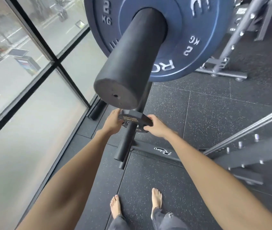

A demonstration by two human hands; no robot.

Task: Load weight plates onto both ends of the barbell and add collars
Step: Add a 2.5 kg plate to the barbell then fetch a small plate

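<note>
The small black plate (134,121) with the gold lettering is down low, threaded on a black storage peg (126,143) that sticks out from the rack base (156,150) near the floor, and the peg runs right through its centre hole. The person has both hands on it. The left hand (113,121) wraps the plate's left edge with its fingers curled around the rim, and the right hand (156,126) grips the right edge, thumb on the top face and the other fingers tucked under, so neither hand is spread out. The plate sits tilted, lettered face up toward the camera. Right above it, filling the middle of the view, is the fat black barbell sleeve (132,60), its end cap pointing at the camera. A big blue plate (181,47) marked 2 KG is pushed up at the far end of the sleeve; can't tell from here whether that's one plate or two stacked. No collar is visible on the sleeve. Underneath is dark speckled rubber floor (198,113), with the person's bare feet (115,206) and grey trouser hems at the bottom edge. A grey rack upright (248,141) with silver pins crosses the right side. A floor-to-ceiling window (24,80) with black frames runs along the left, street outside.
</note>
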